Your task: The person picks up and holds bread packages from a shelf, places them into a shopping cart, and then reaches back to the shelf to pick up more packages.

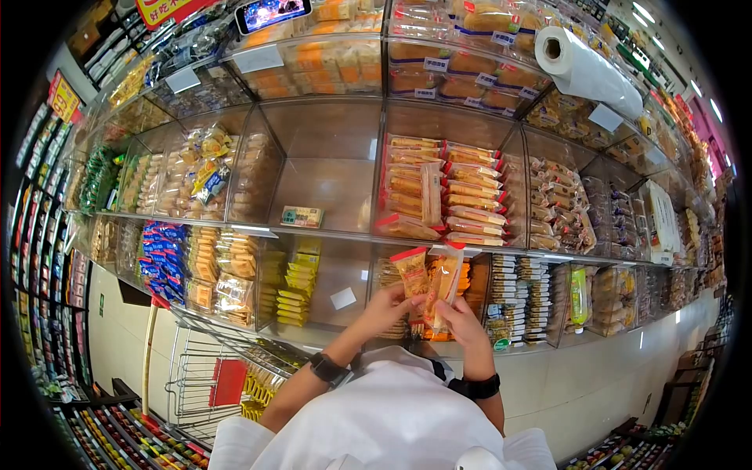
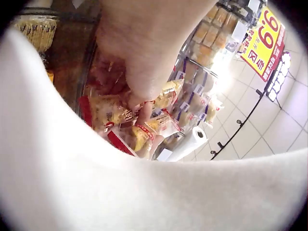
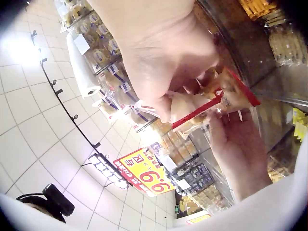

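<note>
Left hand (image 1: 386, 311): pinched a red-topped packet (image 1: 411, 272) near its lower end.
Right hand (image 1: 464, 321): gripped a slimmer packet (image 1: 445, 283) beside it.
Packets' place: stood between both hands, long axes aimed up toward the stacked packets (image 1: 474, 197), neither hand plainly nearer.

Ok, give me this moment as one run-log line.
left hand: holds first packet | right hand: holds second packet | ahead: rows of red-ended packets | shopping cart: at person's left
</note>
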